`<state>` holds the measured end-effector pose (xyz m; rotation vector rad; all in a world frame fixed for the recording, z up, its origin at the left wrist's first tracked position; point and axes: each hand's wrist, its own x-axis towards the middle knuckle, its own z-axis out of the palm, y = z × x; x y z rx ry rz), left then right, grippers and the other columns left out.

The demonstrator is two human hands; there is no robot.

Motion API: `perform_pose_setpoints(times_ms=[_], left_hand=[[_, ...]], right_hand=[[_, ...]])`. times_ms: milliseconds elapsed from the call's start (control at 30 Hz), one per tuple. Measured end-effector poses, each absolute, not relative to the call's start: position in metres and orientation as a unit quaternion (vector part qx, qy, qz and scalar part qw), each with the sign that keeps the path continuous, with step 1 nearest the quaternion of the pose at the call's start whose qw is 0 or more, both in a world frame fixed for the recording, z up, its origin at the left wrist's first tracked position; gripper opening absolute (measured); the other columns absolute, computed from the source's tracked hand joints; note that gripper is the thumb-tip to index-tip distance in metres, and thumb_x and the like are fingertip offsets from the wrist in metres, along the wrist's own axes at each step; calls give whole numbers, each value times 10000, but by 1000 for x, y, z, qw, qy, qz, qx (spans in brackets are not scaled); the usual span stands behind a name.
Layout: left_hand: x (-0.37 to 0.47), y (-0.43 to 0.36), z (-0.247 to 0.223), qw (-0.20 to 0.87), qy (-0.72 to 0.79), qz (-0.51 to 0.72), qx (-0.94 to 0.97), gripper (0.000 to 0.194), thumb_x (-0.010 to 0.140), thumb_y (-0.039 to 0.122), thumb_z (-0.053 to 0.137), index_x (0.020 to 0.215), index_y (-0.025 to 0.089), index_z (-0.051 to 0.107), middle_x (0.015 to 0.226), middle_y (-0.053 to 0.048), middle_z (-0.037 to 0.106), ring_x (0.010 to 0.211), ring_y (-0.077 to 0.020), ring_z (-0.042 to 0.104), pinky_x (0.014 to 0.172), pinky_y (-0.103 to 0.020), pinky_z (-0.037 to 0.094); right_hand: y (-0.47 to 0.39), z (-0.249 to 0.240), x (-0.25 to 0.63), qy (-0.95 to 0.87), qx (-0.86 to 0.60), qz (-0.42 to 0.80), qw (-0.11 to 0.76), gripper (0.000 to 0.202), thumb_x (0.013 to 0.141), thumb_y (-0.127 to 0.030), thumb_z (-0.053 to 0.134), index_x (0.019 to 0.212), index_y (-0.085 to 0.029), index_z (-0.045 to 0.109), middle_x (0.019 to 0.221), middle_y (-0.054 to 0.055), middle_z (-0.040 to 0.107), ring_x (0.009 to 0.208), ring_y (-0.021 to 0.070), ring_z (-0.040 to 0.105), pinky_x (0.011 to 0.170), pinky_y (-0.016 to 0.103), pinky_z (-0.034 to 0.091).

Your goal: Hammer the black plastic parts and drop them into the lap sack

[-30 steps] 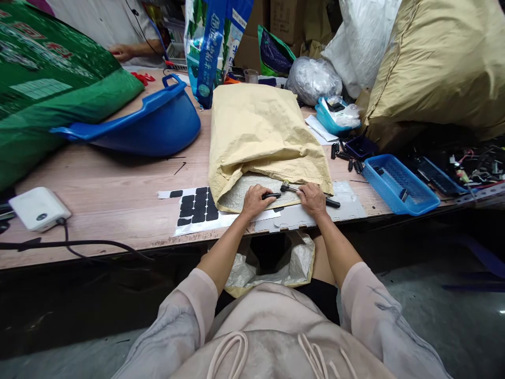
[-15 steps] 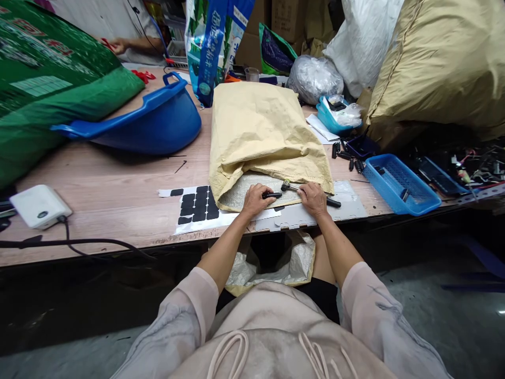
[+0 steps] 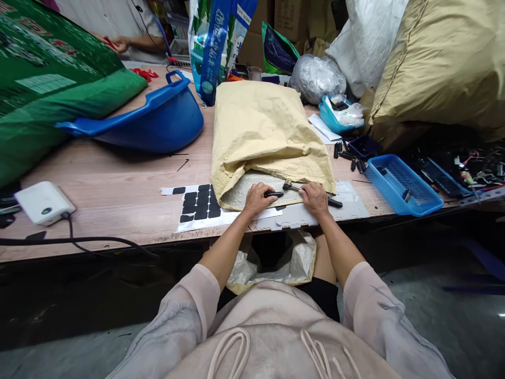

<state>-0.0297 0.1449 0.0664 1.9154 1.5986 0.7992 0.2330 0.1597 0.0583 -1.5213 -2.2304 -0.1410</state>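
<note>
My left hand (image 3: 257,200) is closed around a small black cylindrical piece (image 3: 274,194), whose end sticks out to the right. My right hand (image 3: 314,198) grips a small hammer (image 3: 292,186) by its metal shaft. The hammer's head points left, close to the black piece, and its black handle end shows beyond my palm. Both hands rest at the open mouth of a tan woven sack (image 3: 268,121) with a silvery lining, lying flat on the table. Under its left corner lies a white sheet with black rounded-square stickers (image 3: 201,202).
On the left are a blue plastic basin (image 3: 145,123), a green sack (image 3: 59,84) and a white box with a cable (image 3: 45,202). A blue basket (image 3: 402,184) and black parts lie right. Across the table, a person's hand (image 3: 120,44) holds something red.
The whole view has shifted slightly to the right. Both hands keep their hold on the black piece and the hammer, with hardly any movement against the sack.
</note>
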Motion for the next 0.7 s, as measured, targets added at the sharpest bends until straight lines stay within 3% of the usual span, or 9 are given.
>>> perform_pose_setpoints(times_ms=[467,700], left_hand=[[-30,148,63,249,592,287,711,176,841,312,801,1014,276,806,1020,-40,716,1069,-278,597,951,-413,483],[-28,148,65,259,593,285,707,156,843,304,805,997,288,814,1026,-28,730,1072,-270,603,980,-415,482]], right_hand=[[160,59,234,-808,-546,-49,216,242,1063,-324,517,1038,-229,738,995,103,705,968,277,559,898,393,425],[159,70,236,-818,-522,-25,241,287,1074,-348,502,1004,-231,756,943,90,730,959,262,631,884,378,472]])
